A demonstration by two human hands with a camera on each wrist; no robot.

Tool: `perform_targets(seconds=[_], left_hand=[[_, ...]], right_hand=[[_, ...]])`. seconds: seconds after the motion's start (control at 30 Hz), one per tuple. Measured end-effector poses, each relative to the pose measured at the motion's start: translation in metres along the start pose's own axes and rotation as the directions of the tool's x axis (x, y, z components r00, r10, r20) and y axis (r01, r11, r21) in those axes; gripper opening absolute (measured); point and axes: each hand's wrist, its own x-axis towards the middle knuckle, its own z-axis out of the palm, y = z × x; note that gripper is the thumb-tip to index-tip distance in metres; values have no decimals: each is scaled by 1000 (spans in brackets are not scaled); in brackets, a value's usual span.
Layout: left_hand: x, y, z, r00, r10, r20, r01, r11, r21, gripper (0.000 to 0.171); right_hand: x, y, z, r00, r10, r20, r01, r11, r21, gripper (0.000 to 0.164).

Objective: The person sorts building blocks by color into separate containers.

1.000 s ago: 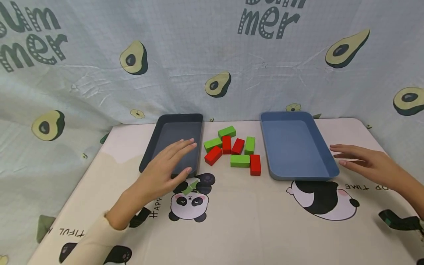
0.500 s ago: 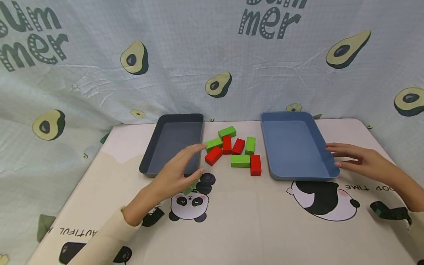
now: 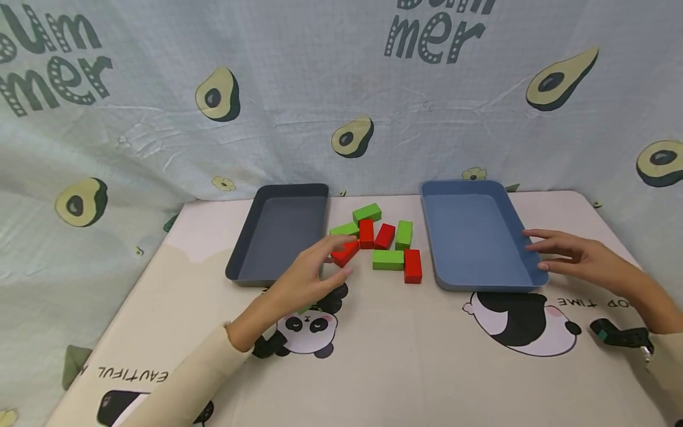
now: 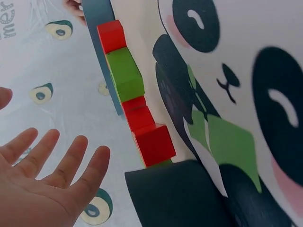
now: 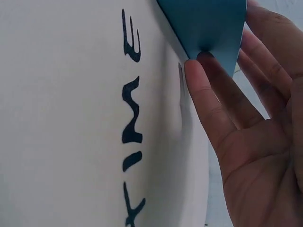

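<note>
Head view: eight blocks [image 3: 366,233], four red and four green, lie clustered on the worktop [image 3: 395,379] between the dark tray [image 3: 290,219] and the blue tray [image 3: 475,237]. My left hand [image 3: 300,277] hangs by the dark tray's near right corner, thumb and fingers well apart, holding nothing; the nearest red block [image 3: 347,255] is partly behind its fingers, contact unclear. My right hand [image 3: 584,259] is at the blue tray's right rim, fingers loosely bent.
Handling (estimate): blocks light, rigid, smooth, perhaps slightly slippery, not fragile. Best hold: pinch across the long sides, mid-length; close neighbours crowd some faces.
Writing: "mer" on the hanging cloth [image 3: 299,77], the word above it cropped; upside down on the worktop, "TIME" and "EAUTIFUL". No brand legible on blocks or trays.

Left wrist view: palm bare, fingers fanned, blocks beyond them. Part of "mer" shows top left.

Right wrist view: fingertips at the blue tray's edge; whether they press, I cannot tell. Tray looks stiff, thin-walled. Sideways letters: E, M, I, part of T.
</note>
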Motion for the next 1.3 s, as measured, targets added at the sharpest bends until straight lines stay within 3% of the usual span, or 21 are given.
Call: perform_targets(seconds=[0.47,0.73,0.87,1.3], left_hand=[[20,-2,9,1000,-25,14,25,999,-29,47],[31,-7,16,993,-100,58,108,982,-154,47],[37,-9,21,988,-128,85,141,975,-169,47],[53,-18,34,981,-123,149,157,957,-244,44]], right_hand=[[-2,3,3,999,53,5,-53,999,8,36],[-2,4,5,999,51,3,-51,998,24,35],[-2,3,5,999,51,2,-51,999,15,35],[-3,4,6,999,54,3,-54,998,13,35]])
